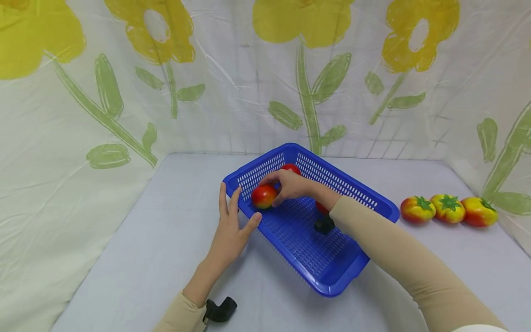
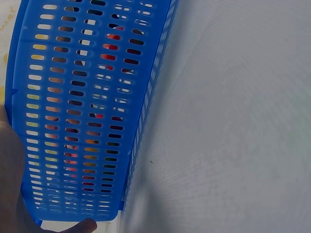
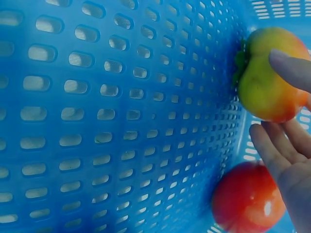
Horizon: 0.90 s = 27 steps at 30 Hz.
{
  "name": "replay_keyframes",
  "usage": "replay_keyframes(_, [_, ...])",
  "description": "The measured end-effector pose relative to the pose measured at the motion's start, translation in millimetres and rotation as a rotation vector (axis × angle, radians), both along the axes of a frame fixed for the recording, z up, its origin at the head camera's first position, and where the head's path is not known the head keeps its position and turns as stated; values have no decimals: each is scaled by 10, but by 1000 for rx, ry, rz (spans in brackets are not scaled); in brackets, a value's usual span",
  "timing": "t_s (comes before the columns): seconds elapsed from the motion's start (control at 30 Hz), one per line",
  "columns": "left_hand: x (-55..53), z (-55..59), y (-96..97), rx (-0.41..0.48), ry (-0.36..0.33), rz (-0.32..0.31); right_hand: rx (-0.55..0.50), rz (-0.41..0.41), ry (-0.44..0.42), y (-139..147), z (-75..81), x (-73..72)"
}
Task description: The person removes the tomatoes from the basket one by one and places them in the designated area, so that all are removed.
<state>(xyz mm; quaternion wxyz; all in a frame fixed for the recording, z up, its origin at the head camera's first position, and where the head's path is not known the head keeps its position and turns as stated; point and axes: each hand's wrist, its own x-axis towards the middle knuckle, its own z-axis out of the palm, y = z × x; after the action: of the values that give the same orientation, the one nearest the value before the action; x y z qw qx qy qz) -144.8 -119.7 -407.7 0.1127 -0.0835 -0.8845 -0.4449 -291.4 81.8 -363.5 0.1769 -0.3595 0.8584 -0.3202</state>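
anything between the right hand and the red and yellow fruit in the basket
Nothing visible: the right hand reaches inside the basket, thumb and fingers at the red and yellow fruit. The left hand is at the basket's rim, not between, and another fruit lies farther back.

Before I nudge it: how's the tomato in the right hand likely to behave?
The tomato looks round, so it would probably roll. Its smooth-looking skin may be slippery. The nearby wall of the blue basket should likely stop it.
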Motion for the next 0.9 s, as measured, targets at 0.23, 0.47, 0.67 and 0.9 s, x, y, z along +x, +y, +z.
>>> replay_keyframes(0.23, [4, -2, 1, 0, -1, 0, -6, -5, -8, 5, -1, 3])
replay_keyframes(0.47, [10, 0, 7, -7, 3, 4, 1, -7, -11, 3, -12, -8])
replay_keyframes(0.67, [11, -9, 8, -5, 6, 3, 18, -21, -15, 8, 6, 0])
replay_keyframes(0.9, [9, -11, 6, -7, 13, 3, 23, -33, -15, 15, 10, 3])
